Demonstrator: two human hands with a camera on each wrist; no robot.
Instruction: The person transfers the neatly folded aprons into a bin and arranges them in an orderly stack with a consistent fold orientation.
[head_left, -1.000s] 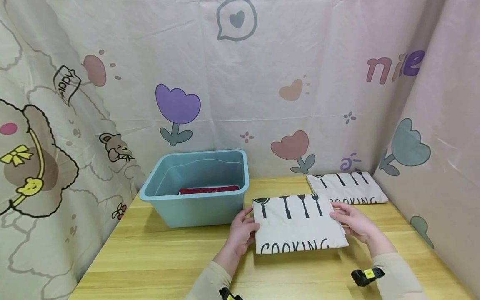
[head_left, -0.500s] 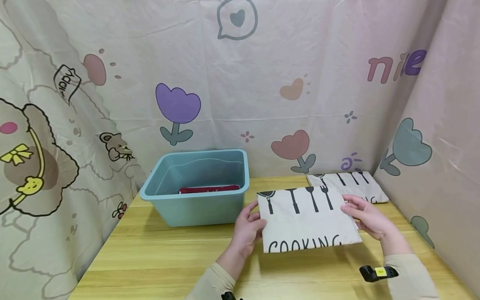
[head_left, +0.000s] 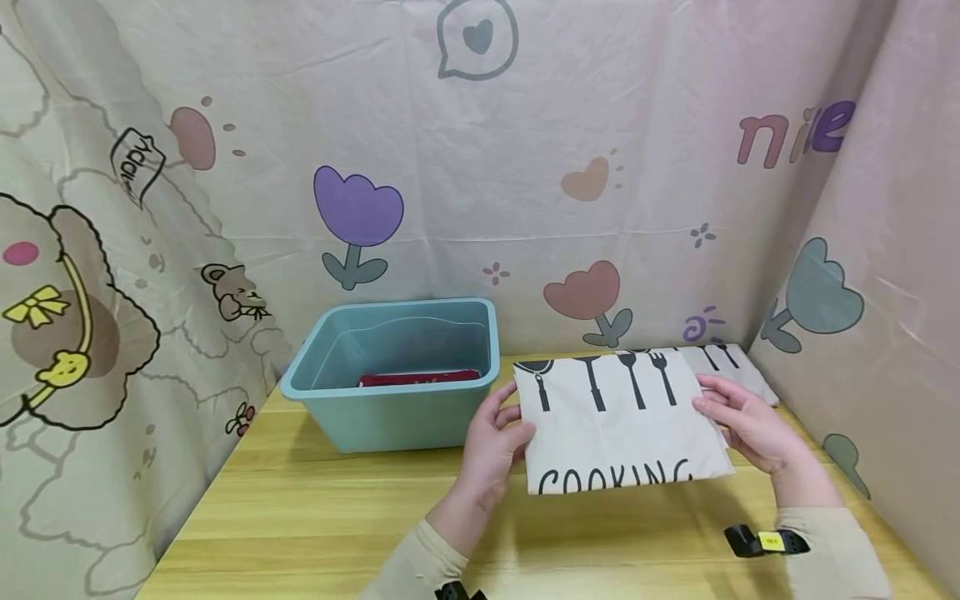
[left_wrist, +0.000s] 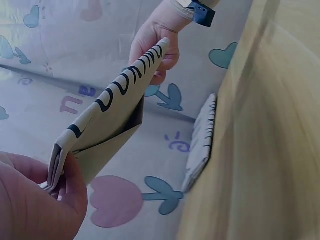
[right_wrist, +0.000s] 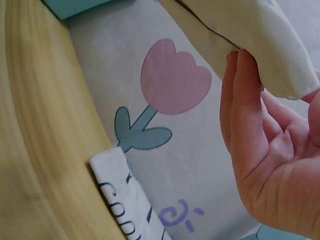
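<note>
A folded white cloth [head_left: 615,433] printed with black utensils and the word COOKING is held up above the table by both hands. My left hand [head_left: 491,446] grips its left edge, thumb in front and fingers behind; the left wrist view shows the folded layers [left_wrist: 95,132] pinched there. At the opposite edge my right hand [head_left: 750,425] pinches the cloth, and the right wrist view has its fingers [right_wrist: 247,110] reaching under the cloth's plain underside [right_wrist: 250,40]. Behind it on the table lies a second folded cloth [head_left: 731,375] with the same print, partly hidden by the held one.
A blue-green plastic bin [head_left: 397,417] stands at the back left of the wooden table [head_left: 337,525], with a dark red folded item [head_left: 420,378] inside. A printed curtain [head_left: 465,167] closes off the back and both sides.
Both hands have lifted the cloth higher and carried it to the right, tilting its printed face more toward me. It now covers more of the second cloth. The bin has not moved.
</note>
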